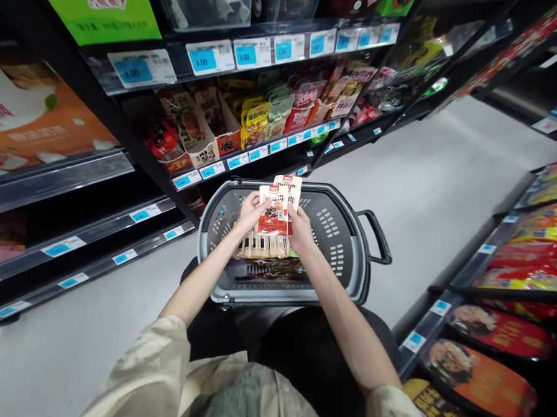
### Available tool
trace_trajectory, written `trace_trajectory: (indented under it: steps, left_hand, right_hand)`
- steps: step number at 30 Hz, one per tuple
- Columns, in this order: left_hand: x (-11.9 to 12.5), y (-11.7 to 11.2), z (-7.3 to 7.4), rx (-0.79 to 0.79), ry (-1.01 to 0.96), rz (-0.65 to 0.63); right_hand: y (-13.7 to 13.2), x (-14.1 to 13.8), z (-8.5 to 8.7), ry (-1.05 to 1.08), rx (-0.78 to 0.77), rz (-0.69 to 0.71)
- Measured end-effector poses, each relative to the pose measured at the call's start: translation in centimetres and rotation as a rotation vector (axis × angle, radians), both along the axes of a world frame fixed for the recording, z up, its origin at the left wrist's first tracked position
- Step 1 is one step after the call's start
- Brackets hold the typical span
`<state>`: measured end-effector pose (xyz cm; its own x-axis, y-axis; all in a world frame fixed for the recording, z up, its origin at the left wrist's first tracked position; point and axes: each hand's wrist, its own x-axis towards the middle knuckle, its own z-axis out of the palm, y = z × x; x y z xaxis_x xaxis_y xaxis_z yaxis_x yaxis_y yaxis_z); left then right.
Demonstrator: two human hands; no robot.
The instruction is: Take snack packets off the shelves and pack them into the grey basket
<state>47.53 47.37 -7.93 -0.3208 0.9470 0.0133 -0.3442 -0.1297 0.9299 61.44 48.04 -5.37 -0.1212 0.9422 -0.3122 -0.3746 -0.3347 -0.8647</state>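
Observation:
Both of my hands hold a small stack of snack packets (pixel 278 205), white and red with dark food pictured, above a grey shopping basket (pixel 347 237). My left hand (pixel 250 212) grips the packets' left edge with curled fingers. My right hand (pixel 300 229) pinches their lower right side. Inside the basket, under my hands, lie a row of pale stick-shaped packets (pixel 262 246) and a dark printed bag (pixel 270 269). The basket's handle (pixel 377 235) hangs to the right.
Black store shelves (pixel 244 151) with snack bags and blue price tags stand to the left and ahead. More shelves (pixel 503 289) with red and orange packs line the right. A pale floor aisle (pixel 439 173) runs between them. I appear to be crouching.

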Motion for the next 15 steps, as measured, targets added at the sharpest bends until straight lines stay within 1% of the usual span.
trace_trajectory:
  steps: [2, 4, 7, 10, 12, 15]
  left_hand:
    - [0.0, -0.1, 0.4, -0.007, -0.066, -0.020]
    - [-0.3, -0.1, 0.9, -0.011, -0.163, -0.018]
    - [-1.5, 0.0, 1.4, 0.005, -0.347, 0.079]
    - [-3.0, 0.0, 2.1, 0.000, -0.474, 0.175]
    - [-3.6, -0.2, 2.4, -0.008, -0.515, 0.175]
    - [-3.5, -0.6, 2.8, -0.010, -0.518, 0.102]
  right_hand:
    - [-0.1, 0.1, 0.5, -0.036, 0.045, 0.012]
    - [0.1, 0.6, 1.1, -0.094, 0.113, -0.021]
    - [1.1, 1.6, 1.9, -0.162, 0.186, -0.091]
    - [2.3, 2.9, 2.4, -0.208, 0.217, -0.119]
    - [2.7, 3.4, 2.7, -0.235, 0.234, -0.113]
    - [2.0, 3.2, 2.9, -0.254, 0.258, -0.089]
